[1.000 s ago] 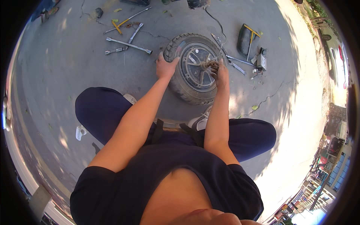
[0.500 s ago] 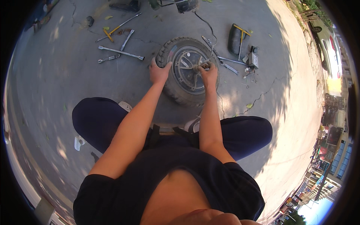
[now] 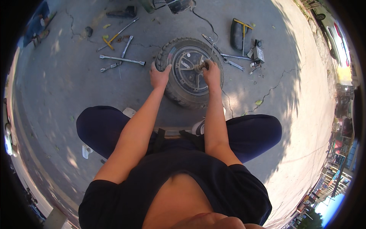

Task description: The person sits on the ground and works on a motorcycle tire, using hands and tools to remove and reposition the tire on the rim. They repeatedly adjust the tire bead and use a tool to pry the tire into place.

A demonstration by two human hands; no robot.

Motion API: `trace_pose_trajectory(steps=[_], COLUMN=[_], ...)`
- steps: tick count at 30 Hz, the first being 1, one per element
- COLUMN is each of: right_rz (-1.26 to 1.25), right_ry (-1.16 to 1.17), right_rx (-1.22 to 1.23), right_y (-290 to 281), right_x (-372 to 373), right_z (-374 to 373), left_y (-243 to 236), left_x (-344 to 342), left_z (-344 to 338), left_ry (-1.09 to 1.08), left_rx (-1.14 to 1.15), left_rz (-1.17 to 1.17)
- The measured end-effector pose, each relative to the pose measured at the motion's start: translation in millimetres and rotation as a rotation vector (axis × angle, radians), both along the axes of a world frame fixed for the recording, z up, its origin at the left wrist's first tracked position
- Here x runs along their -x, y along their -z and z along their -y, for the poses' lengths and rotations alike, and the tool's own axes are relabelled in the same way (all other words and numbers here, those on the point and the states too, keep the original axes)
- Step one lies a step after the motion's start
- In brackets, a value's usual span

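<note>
A wheel (image 3: 193, 82) with a dark knobbly tyre and a dusty hub lies on the ground in front of me. My left hand (image 3: 159, 75) grips the tyre at its left edge, the thumb on top of the sidewall. At the hub's centre, my right hand (image 3: 211, 74) is closed round the end of the axle (image 3: 199, 68). Its fingertips are partly hidden, so a small part between them cannot be ruled out. A dark cable (image 3: 207, 22) runs from beyond the wheel to the hub near my right hand.
Left of the wheel lie a cross-shaped pair of socket wrenches (image 3: 124, 59) and a yellow T-handle wrench (image 3: 110, 40). To the right are a spanner (image 3: 233, 65), another yellow T-handle tool (image 3: 244, 34) on a black case, and a metal box (image 3: 259, 53). A person (image 3: 36, 28) is at the far left.
The whole view has shifted slightly. My left hand keeps its hold on the tyre. My right fingers have curled further round the axle end. More of the person at far left shows.
</note>
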State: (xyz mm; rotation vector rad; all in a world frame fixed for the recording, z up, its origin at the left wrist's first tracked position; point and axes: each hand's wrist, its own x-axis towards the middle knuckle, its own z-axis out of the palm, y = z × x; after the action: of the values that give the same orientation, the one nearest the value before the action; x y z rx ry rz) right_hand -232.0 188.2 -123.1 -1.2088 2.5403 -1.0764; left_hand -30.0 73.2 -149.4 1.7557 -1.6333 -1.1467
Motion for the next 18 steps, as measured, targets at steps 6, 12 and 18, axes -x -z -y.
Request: trace_pose_trajectory(steps=[6,12,18], right_rz=[0.089,0.198,0.296], right_ry=[0.008,0.038,0.04], right_rx=[-0.027,-0.044,0.023], right_y=[1.9,-10.8,-1.7], right_x=[11.8,4.0,15.0], right_z=[1.3,3.8,1.1], left_y=[9.6,13.0,6.9], left_x=[1.0,-1.7,2.4], left_z=[2.8,4.0,1.7], left_ry=[0.011,0.001,-0.005], left_rx=[0.015,0.051,0.04], left_rz=[-0.068,-0.057,-0.034])
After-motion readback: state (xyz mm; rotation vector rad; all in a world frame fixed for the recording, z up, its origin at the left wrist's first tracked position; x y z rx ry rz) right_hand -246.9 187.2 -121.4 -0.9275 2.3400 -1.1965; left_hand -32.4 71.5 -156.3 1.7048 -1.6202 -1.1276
